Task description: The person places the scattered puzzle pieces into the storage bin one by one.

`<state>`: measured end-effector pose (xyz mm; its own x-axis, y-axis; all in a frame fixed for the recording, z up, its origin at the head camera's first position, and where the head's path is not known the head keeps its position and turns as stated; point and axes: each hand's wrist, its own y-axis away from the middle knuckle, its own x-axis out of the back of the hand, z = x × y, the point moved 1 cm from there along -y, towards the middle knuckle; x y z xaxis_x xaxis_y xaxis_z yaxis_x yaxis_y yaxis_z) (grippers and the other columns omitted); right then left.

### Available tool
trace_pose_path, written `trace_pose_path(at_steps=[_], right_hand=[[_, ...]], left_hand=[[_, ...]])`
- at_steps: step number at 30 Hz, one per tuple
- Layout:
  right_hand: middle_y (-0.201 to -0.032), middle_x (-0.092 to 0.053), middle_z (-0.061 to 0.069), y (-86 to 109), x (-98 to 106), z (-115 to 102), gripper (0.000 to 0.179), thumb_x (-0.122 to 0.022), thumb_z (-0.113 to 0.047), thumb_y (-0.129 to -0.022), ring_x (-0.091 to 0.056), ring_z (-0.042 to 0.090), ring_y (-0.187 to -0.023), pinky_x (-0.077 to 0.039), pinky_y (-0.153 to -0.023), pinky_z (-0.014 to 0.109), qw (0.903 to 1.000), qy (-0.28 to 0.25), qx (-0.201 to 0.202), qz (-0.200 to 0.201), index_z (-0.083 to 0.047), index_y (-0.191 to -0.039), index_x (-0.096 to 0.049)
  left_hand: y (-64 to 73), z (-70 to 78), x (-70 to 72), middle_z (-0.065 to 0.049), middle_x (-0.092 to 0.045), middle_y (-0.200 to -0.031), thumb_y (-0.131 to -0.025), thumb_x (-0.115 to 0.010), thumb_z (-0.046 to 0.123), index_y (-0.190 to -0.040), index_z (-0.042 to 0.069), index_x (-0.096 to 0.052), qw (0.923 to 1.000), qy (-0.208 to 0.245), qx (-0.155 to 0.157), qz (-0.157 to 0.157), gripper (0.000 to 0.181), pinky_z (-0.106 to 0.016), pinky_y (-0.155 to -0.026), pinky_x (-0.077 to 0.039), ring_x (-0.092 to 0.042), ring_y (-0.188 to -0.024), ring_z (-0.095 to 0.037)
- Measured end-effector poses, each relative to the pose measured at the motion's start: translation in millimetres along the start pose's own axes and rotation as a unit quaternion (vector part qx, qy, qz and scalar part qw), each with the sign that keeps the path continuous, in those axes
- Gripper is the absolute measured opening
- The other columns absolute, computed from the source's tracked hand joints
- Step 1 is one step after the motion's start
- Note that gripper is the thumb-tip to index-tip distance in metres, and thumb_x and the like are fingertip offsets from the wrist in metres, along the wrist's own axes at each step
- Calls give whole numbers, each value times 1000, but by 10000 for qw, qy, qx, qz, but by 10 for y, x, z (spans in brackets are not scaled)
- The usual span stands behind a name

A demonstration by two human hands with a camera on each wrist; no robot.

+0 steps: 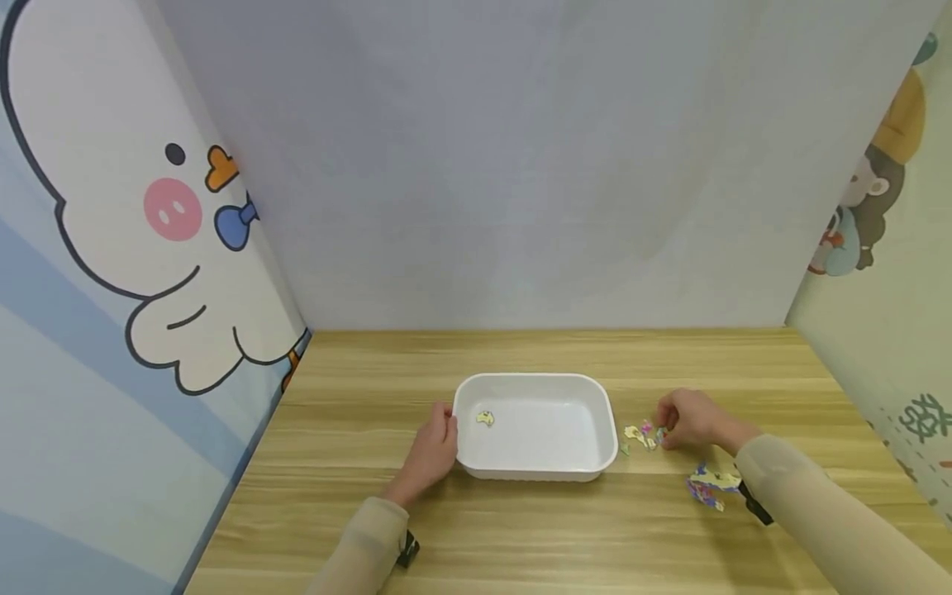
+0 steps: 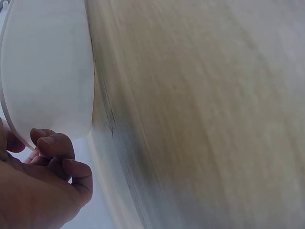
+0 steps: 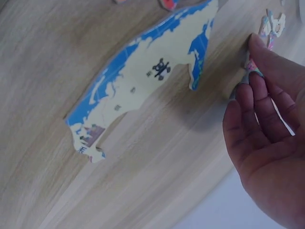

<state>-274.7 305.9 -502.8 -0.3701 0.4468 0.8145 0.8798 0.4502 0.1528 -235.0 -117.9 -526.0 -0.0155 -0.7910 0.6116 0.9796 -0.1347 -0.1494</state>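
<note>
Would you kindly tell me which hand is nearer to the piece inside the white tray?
The left hand: it holds the left rim of the white tray, close to the piece; the right hand is beyond the tray's right end, at loose pieces.

The basin sits on the table before the backdrop, one loose piece in its left half. The left hand is at its left rim. Right of it lie small pieces — the right hand at their right — and, nearer the person, larger pieces.
</note>
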Motion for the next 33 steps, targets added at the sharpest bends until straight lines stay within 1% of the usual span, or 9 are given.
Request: trace_pose_path(at_steps=[7, 11, 17, 25, 29, 33], right_hand=[[-73, -55, 1, 20, 1, -25, 28, -82, 1, -63, -52, 18, -69, -46, -62, 34, 9998, -78, -172, -18, -7, -79, -60], [-71, -55, 1, 35, 14, -31, 24, -80, 1, -66, -51, 16, -66, -44, -60, 32, 9999, -145, -28, -55, -7, -78, -60], [-70, -58, -2, 51, 36, -15, 18, -79, -1, -70, -52, 14, -66, -44, -60, 30, 9994, -212, 262, -83, -6, -76, -63], [-74, -62, -1, 63, 41, -5, 13, -78, -2, -73, -55, 14, -68, -47, -62, 32, 9994, -244, 210, -99, -4, -80, -66], [-77, -65, 0, 68, 45, 5, 11, -78, -3, -75, -57, 15, -69, -48, -64, 34, 9995, -194, 232, -9, -3, -82, -70], [-79, -66, 1, 67, 57, 0, 13, -78, -5, -75, -59, 17, -71, -49, -65, 36, 9997, -168, 151, 101, -2, -86, -71]], left_hand=[[-8, -7, -12, -10, -55, -82, -100, -39, 5, -111, -3, -45, 10000, -43, 13, 0, 16, -34, -62, -45, -52, -70, -19], [-12, 4, -10, -12, -57, -85, -100, -39, 6, -112, -3, -45, 10000, -74, 7, 22, 16, -35, -63, -46, -53, -71, -20], [-14, 13, -4, -11, -56, -83, -100, -39, 7, -112, -3, -45, 10000, -88, 21, -20, 17, -34, -60, -45, -52, -69, -19], [-6, 17, 5, -10, -55, -80, -100, -39, 7, -112, -3, -45, 9999, -109, 38, -21, 17, -33, -60, -45, -51, -68, -19], [-1, 26, 5, -11, -55, -82, -100, -39, 6, -113, -4, -45, 9999, -67, 102, -51, 17, -34, -61, -45, -52, -70, -19], [-2, 32, 6, -10, -54, -80, -100, -38, 7, -114, -4, -44, 9999, -18, 129, -92, 18, -33, -60, -45, -51, -68, -19]])
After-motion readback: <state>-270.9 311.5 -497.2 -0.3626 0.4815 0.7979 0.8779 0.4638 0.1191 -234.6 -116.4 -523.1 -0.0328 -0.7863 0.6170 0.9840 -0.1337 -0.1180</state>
